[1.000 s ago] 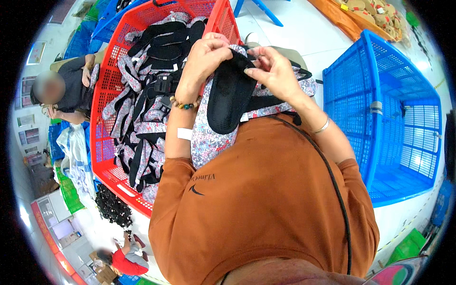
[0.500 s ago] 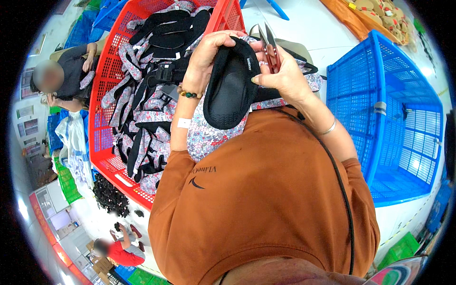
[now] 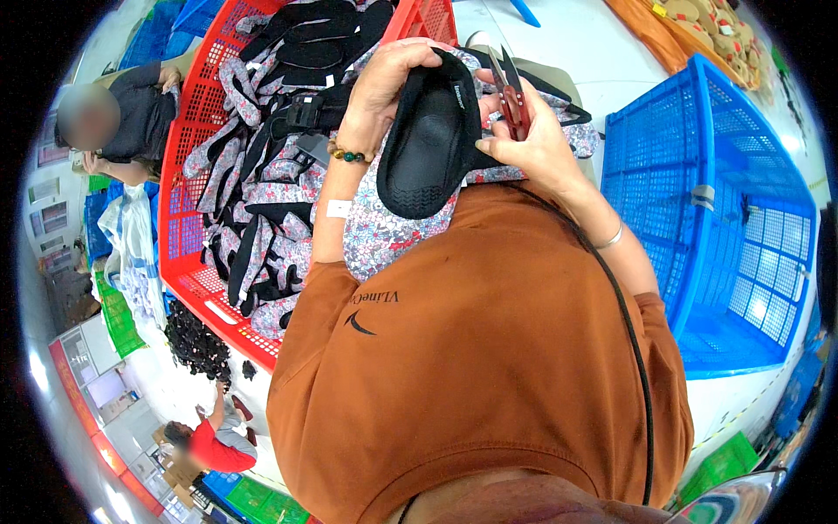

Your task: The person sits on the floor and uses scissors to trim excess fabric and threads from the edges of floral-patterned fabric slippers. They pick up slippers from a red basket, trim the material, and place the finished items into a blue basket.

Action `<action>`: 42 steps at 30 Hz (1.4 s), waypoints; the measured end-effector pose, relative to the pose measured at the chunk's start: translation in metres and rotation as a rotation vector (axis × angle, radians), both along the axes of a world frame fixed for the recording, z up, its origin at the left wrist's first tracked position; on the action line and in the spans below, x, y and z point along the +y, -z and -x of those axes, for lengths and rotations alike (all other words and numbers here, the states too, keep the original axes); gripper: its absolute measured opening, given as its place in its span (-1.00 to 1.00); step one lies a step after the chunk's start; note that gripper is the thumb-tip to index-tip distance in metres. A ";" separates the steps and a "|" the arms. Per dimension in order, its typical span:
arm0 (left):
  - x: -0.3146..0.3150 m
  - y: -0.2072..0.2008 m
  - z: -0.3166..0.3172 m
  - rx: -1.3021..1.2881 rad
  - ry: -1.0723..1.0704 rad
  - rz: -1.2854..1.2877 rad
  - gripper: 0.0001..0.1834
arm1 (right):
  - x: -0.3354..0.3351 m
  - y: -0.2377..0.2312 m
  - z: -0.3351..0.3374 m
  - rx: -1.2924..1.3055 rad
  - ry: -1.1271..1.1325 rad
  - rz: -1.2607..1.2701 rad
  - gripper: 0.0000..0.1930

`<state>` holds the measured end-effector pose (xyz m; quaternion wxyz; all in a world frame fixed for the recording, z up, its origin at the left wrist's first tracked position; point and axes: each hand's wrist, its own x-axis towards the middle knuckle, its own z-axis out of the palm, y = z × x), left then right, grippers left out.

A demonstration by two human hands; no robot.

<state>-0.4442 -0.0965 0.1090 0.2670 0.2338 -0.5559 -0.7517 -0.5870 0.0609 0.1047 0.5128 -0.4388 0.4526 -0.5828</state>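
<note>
Left of the red crate [image 3: 205, 297], I see a seated worker in dark clothes [image 3: 131, 113], with white sacks [image 3: 135, 244] lower down on that same side. A heap of small black pieces [image 3: 196, 336] lies just off its near left corner, by a worker in a red top [image 3: 223, 447]. Inside the crate, floral-print fabric pieces [image 3: 284, 188] lie jumbled among black ones, a black buckle [image 3: 304, 112] among them.

Just right of the crate, the left hand [image 3: 377, 92], a beaded bracelet [image 3: 349, 155] at its wrist, has a narrow grip on the upper edge of a black sole-shaped pad [image 3: 425, 148]. Floral cloth [image 3: 393, 240] shows behind and below the pad. Further right of the crate, the right hand [image 3: 537, 144] has its grip closed around red-handled scissors [image 3: 512, 92], blades up and parted, thumb by the pad's edge. Well right of the crate stands a blue mesh crate [image 3: 655, 166].
</note>
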 end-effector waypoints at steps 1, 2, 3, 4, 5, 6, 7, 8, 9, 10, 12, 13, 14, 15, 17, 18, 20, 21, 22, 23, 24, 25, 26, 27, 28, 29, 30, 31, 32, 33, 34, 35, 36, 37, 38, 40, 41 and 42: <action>0.001 0.000 0.000 0.000 0.001 0.056 -0.79 | 0.000 0.001 0.001 0.003 -0.009 0.013 -0.31; 0.001 0.000 0.001 -0.001 0.003 0.113 -0.79 | 0.000 0.001 0.001 0.019 -0.002 0.014 -0.32; 0.002 0.000 0.001 -0.003 0.012 0.100 -0.80 | -0.001 0.002 0.001 0.035 0.004 0.015 -0.32; 0.003 -0.001 0.002 -0.005 0.021 0.086 -0.80 | -0.002 0.002 0.001 0.051 0.011 0.016 -0.32; 0.004 -0.002 0.003 -0.007 0.032 0.072 -0.80 | -0.002 0.003 0.000 0.161 0.074 0.031 -0.33; 0.006 -0.001 0.006 -0.027 0.022 0.105 -0.80 | -0.003 0.005 -0.002 0.270 0.138 0.046 -0.33; 0.008 -0.001 0.010 -0.048 0.012 0.139 -0.80 | -0.004 0.006 -0.004 0.380 0.202 0.061 -0.34; 0.010 -0.001 0.011 -0.069 -0.002 0.176 -0.79 | -0.004 0.005 -0.006 0.378 0.227 0.010 -0.38; 0.010 -0.002 0.010 -0.083 0.011 0.157 -0.79 | -0.005 0.008 -0.004 0.343 0.225 0.029 -0.41; 0.011 -0.004 0.009 -0.097 0.024 0.139 -0.78 | -0.007 0.014 -0.001 0.308 0.223 0.047 -0.43; 0.008 0.000 0.009 -0.101 0.045 0.088 -0.77 | -0.007 0.017 0.003 0.190 0.214 0.033 -0.51; 0.006 0.000 0.009 -0.101 0.068 0.095 -0.75 | -0.009 0.019 0.005 0.174 0.205 0.053 -0.50; 0.006 0.000 0.009 -0.103 0.096 0.099 -0.74 | -0.010 0.021 0.006 0.155 0.199 0.070 -0.48; 0.005 0.000 0.009 -0.105 0.123 0.103 -0.72 | -0.011 0.021 0.007 0.137 0.193 0.086 -0.46; 0.009 -0.002 0.006 -0.100 0.136 0.118 -0.67 | -0.010 0.017 0.007 0.119 0.202 0.090 -0.47; 0.011 -0.003 0.004 -0.098 0.142 0.126 -0.65 | -0.009 0.014 0.008 0.128 0.202 0.082 -0.47; 0.015 -0.002 0.001 -0.103 0.156 0.122 -0.62 | -0.008 0.013 0.008 0.137 0.204 0.078 -0.47; 0.017 -0.002 -0.001 -0.106 0.162 0.120 -0.60 | -0.009 0.014 0.007 0.136 0.207 0.082 -0.48; 0.019 -0.004 -0.006 -0.156 0.203 0.094 -0.48 | -0.010 0.014 0.007 0.136 0.208 0.085 -0.49; 0.022 -0.001 -0.010 -0.139 0.221 0.193 -0.43 | -0.009 0.016 0.007 0.154 0.221 0.093 -0.49; 0.025 0.002 -0.013 -0.122 0.238 0.292 -0.38 | -0.010 0.016 0.007 0.172 0.232 0.100 -0.50; 0.028 0.005 -0.018 -0.105 0.254 0.390 -0.32 | -0.011 0.016 0.008 0.190 0.243 0.107 -0.51; 0.027 0.006 -0.026 -0.150 0.304 0.440 -0.19 | -0.011 0.014 0.008 0.241 0.301 0.139 -0.53; 0.035 0.001 -0.033 -0.172 0.282 0.352 -0.17 | -0.011 0.012 0.011 0.314 0.332 0.156 -0.56; 0.037 0.006 -0.041 -0.226 0.293 0.363 -0.16 | -0.008 0.013 0.011 0.236 0.330 0.151 -0.57; 0.031 0.008 -0.045 -0.274 0.310 0.402 -0.15 | -0.012 0.012 0.014 0.162 0.341 0.172 -0.58; 0.031 0.012 -0.048 -0.286 0.312 0.331 -0.12 | -0.011 0.011 0.014 0.164 0.352 0.179 -0.58; 0.034 0.017 -0.052 -0.296 0.316 0.261 -0.08 | -0.011 0.017 0.013 0.167 0.347 0.171 -0.58; 0.036 0.017 -0.053 -0.307 0.287 0.258 -0.10 | -0.011 0.018 0.013 0.158 0.340 0.165 -0.58; 0.039 0.018 -0.054 -0.284 0.248 0.253 -0.11 | -0.010 0.018 0.012 0.147 0.332 0.156 -0.58; 0.038 0.017 -0.054 -0.272 0.253 0.292 -0.13 | -0.011 0.016 0.013 0.115 0.313 0.156 -0.60; 0.038 0.016 -0.056 -0.266 0.256 0.323 -0.15 | -0.009 0.012 0.011 0.115 0.291 0.180 -0.61; 0.041 0.014 -0.056 -0.247 0.229 0.266 -0.15 | -0.007 0.008 0.013 0.106 0.281 0.188 -0.62; 0.041 0.011 -0.054 -0.246 0.226 0.271 -0.15 | -0.006 0.004 0.016 0.098 0.272 0.196 -0.63; 0.042 0.009 -0.054 -0.250 0.221 0.274 -0.14 | -0.004 0.002 0.019 0.125 0.274 0.214 -0.68; 0.042 0.005 -0.052 -0.222 0.217 0.261 -0.13 | 0.001 -0.004 0.025 0.112 0.297 0.215 -0.73; 0.043 0.003 -0.051 -0.224 0.219 0.255 -0.13 | 0.003 -0.006 0.028 0.107 0.310 0.213 -0.74; 0.045 0.000 -0.050 -0.226 0.220 0.249 -0.13 | 0.004 -0.007 0.031 0.087 0.313 0.250 -0.77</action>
